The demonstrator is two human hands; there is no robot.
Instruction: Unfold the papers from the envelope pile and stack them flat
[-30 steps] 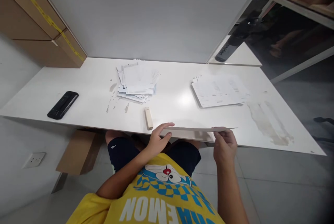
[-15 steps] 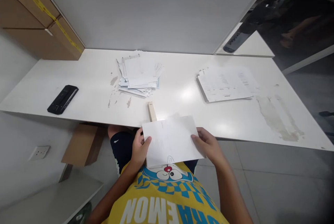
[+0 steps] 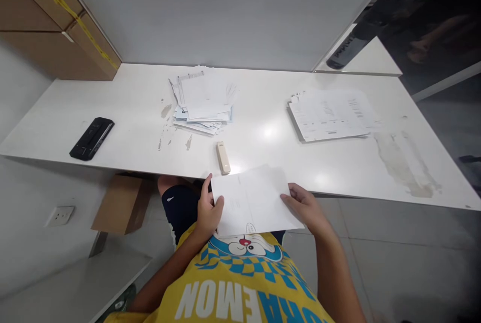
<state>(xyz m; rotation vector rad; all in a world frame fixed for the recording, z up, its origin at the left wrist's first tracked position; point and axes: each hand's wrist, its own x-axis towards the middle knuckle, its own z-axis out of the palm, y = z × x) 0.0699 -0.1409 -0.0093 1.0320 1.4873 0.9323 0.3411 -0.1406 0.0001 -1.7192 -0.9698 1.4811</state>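
Observation:
A white sheet of paper (image 3: 254, 200) is held flat in front of me, at the near edge of the white table (image 3: 124, 112). My left hand (image 3: 208, 208) pinches its left edge, thumb on top. Closed on the sheet's right edge is my right hand (image 3: 305, 206). A small beige stapler-like object (image 3: 223, 157) lies on the table just beyond the sheet. Farther back sits a loose pile of folded papers (image 3: 202, 101). A flatter stack of printed sheets (image 3: 332, 113) lies at the right.
A black hole-punch-like device (image 3: 91, 137) rests at the table's left. Cardboard boxes (image 3: 52, 22) stand at the back left, and another box (image 3: 120, 202) sits under the table. A dark cylinder (image 3: 343, 52) lies on the neighbouring desk behind the partition.
The sheet, seen edge-on at the table edge a second ago, has been tilted up so its face shows. Both hands have kept hold of it and drawn slightly toward me.

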